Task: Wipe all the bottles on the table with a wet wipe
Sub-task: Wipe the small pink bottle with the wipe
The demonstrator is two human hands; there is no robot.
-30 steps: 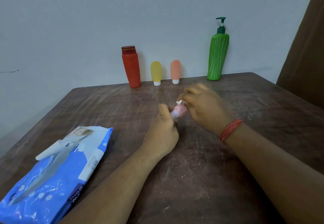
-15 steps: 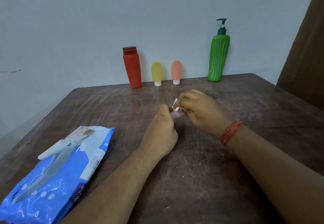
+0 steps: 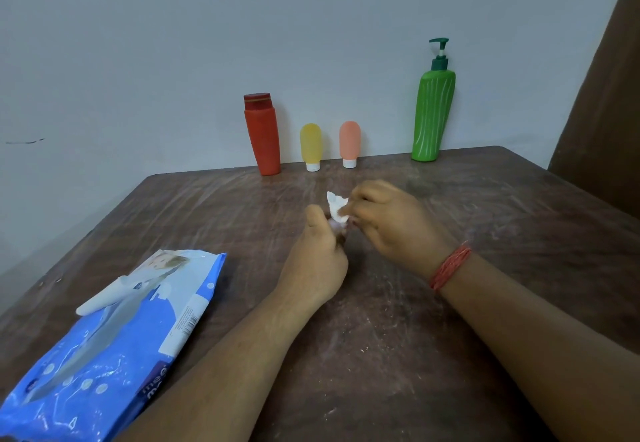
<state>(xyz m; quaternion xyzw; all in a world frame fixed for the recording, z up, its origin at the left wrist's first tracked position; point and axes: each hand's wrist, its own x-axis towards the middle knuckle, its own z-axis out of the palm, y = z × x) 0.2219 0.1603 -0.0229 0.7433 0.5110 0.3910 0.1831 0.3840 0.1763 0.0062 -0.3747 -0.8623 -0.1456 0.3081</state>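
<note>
My left hand (image 3: 317,261) grips a small pink bottle (image 3: 338,232) over the middle of the brown table (image 3: 398,355); the fingers hide nearly all of it. My right hand (image 3: 391,221) pinches a white wet wipe (image 3: 336,207) against the bottle's top. Along the back edge stand a red bottle (image 3: 263,135), a small yellow bottle (image 3: 311,147), a small peach bottle (image 3: 349,143) and a tall green pump bottle (image 3: 433,109).
A blue pack of wet wipes (image 3: 114,344) lies at the table's front left, its white flap lifted. A grey wall rises behind the bottles. A brown curtain (image 3: 606,88) hangs at the far right.
The right hand has worked the wipe over the pink bottle, which showed between the hands and is now almost covered. More of the white wipe sticks up.
</note>
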